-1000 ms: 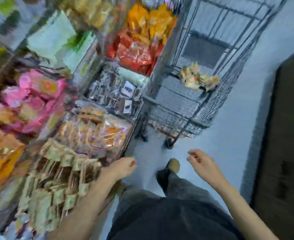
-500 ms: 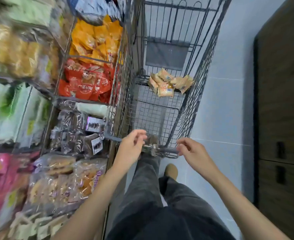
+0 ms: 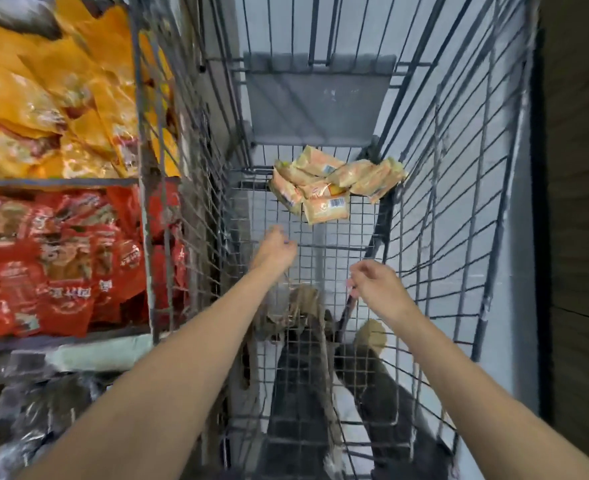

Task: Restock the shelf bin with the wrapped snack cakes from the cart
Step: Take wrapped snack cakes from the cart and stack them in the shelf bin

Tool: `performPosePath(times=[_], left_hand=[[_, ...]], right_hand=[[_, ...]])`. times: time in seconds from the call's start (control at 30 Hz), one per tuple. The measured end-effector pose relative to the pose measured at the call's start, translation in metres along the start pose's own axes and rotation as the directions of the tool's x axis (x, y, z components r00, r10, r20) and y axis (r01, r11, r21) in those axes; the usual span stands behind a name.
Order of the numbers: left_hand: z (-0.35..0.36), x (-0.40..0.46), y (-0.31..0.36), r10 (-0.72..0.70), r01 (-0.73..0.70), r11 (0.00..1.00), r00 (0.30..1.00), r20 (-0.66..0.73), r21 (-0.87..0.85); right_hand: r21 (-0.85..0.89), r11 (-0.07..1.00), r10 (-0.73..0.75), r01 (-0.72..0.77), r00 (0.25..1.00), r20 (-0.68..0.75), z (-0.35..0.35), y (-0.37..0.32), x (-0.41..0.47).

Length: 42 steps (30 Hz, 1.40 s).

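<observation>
Head view, looking down into the wire cart (image 3: 435,188). I see the wrapped snack cakes (image 3: 324,188) lying in a small heap on the cart's mesh floor at its far end, just below the grey flap panel (image 3: 317,102) on the far wall; several pale orange-and-cream wrappers overlap, one showing a barcode.

Both of my arms reach into the basket over its near edge. My left hand (image 3: 275,251) is nearest the heap, short of it and not touching a wrapper; its fingers are curled downward and I see nothing held in them, though motion blur hides whether they touch the mesh. My right hand (image 3: 376,285) hangs nearer the cart's right wall, well back from the cakes, its fingers loosely curled with thumb and forefinger close together, holding nothing I can make out.

Beside the cart's left wall stands wire shelving. Its upper bin (image 3: 54,181) holds yellow-orange snack bags (image 3: 43,98); the bin below holds red packets (image 3: 61,258); lower still lie dark wrapped goods (image 3: 36,410), too blurred to name. Through the mesh floor show dark trousers (image 3: 296,393) and a tan shoe (image 3: 371,336).
</observation>
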<state>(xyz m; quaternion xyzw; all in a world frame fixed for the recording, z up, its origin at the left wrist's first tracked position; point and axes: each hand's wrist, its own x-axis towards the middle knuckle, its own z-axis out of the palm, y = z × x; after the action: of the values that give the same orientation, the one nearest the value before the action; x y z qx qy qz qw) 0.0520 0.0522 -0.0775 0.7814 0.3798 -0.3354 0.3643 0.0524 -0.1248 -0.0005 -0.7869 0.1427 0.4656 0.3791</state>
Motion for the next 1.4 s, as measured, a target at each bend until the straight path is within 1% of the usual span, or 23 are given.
performPosePath(times=[0.03,0.1,0.17,0.2,0.23,0.3,0.37,0.43,0.5,0.57,0.63,0.7,0.73,0.8,0.9,1.0,1.07,1.13,1.27,1.3,1.4], left_hand=[[0.005,0.020,0.005,-0.014,0.008,0.991,0.999,-0.049,-0.132],[0.011,0.055,0.019,-0.054,0.005,0.920,0.992,-0.116,-0.391],[0.017,0.086,0.031,-0.128,0.029,0.831,0.982,-0.141,-0.555],[0.020,0.098,0.035,-0.159,0.046,0.814,0.976,-0.147,-0.579],[0.025,0.108,0.038,-0.177,0.063,0.822,0.973,-0.150,-0.565],[0.033,0.123,0.040,-0.192,0.093,0.865,0.969,-0.154,-0.493],[0.038,0.131,0.038,-0.215,0.120,0.883,0.962,-0.166,-0.453],[0.039,0.134,0.036,-0.233,0.116,0.861,0.956,-0.180,-0.496],[0.036,0.127,0.032,-0.250,0.088,0.792,0.949,-0.190,-0.604],[0.032,0.109,0.027,-0.271,0.058,0.695,0.944,-0.186,-0.716],[0.027,0.080,0.021,-0.266,0.050,0.595,0.954,-0.138,-0.802],[0.023,0.046,0.015,-0.203,0.053,0.505,0.977,-0.059,-0.861],[0.022,0.029,0.012,-0.151,0.043,0.488,0.988,-0.037,-0.872],[0.019,-0.001,0.008,-0.067,0.026,0.503,0.998,-0.009,-0.864],[0.017,-0.030,0.006,-0.007,0.056,0.498,0.998,0.061,-0.866],[0.018,-0.047,0.005,0.081,0.070,0.497,0.989,0.127,-0.865],[0.021,-0.054,0.004,0.119,0.042,0.536,0.985,0.125,-0.843],[0.024,-0.058,0.004,0.138,0.028,0.553,0.983,0.124,-0.833],[0.030,-0.063,0.007,0.157,0.027,0.518,0.980,0.126,-0.855],[0.031,-0.064,0.007,0.162,0.027,0.528,0.978,0.132,-0.849],[0.035,-0.065,0.004,0.190,0.036,0.617,0.962,0.194,-0.786]], right_hand=[[0.034,0.999,0.024,-0.024,1.000,-0.011,0.002,0.001,0.017],[0.103,0.994,0.050,-0.047,0.998,-0.027,0.007,0.003,0.046],[0.134,0.989,0.069,-0.063,0.997,-0.042,0.010,0.006,0.066],[0.142,0.988,0.071,-0.064,0.996,-0.049,0.011,0.007,0.073],[0.157,0.986,0.073,-0.063,0.996,-0.056,0.013,0.008,0.079],[0.194,0.979,0.082,-0.069,0.995,-0.056,0.016,0.009,0.086],[0.225,0.971,0.089,-0.078,0.995,-0.038,0.019,0.006,0.087],[0.222,0.972,0.085,-0.076,0.996,-0.027,0.021,0.003,0.086],[0.195,0.979,0.073,-0.065,0.997,-0.034,0.022,-0.001,0.081],[0.198,0.978,0.067,-0.057,0.997,-0.047,0.022,-0.006,0.077],[0.231,0.972,0.057,-0.043,0.997,-0.053,0.022,-0.011,0.074],[0.264,0.964,0.042,-0.025,0.997,-0.059,0.021,-0.016,0.071],[0.277,0.961,0.035,-0.016,0.997,-0.064,0.021,-0.018,0.070],[0.306,0.952,0.029,-0.005,0.997,-0.074,0.019,-0.021,0.067],[0.366,0.931,0.031,0.004,0.995,-0.090,0.016,-0.023,0.062],[0.396,0.918,0.024,0.015,0.995,-0.094,0.014,-0.022,0.058],[0.409,0.912,0.027,0.006,0.997,-0.074,0.015,-0.020,0.054],[0.421,0.907,0.019,0.006,0.998,-0.054,0.017,-0.018,0.052],[0.447,0.894,-0.027,0.038,0.999,-0.032,0.020,-0.013,0.047],[0.436,0.899,-0.043,0.052,0.999,-0.030,0.020,-0.011,0.046],[0.391,0.917,-0.059,0.074,0.997,-0.050,0.020,-0.006,0.043]])
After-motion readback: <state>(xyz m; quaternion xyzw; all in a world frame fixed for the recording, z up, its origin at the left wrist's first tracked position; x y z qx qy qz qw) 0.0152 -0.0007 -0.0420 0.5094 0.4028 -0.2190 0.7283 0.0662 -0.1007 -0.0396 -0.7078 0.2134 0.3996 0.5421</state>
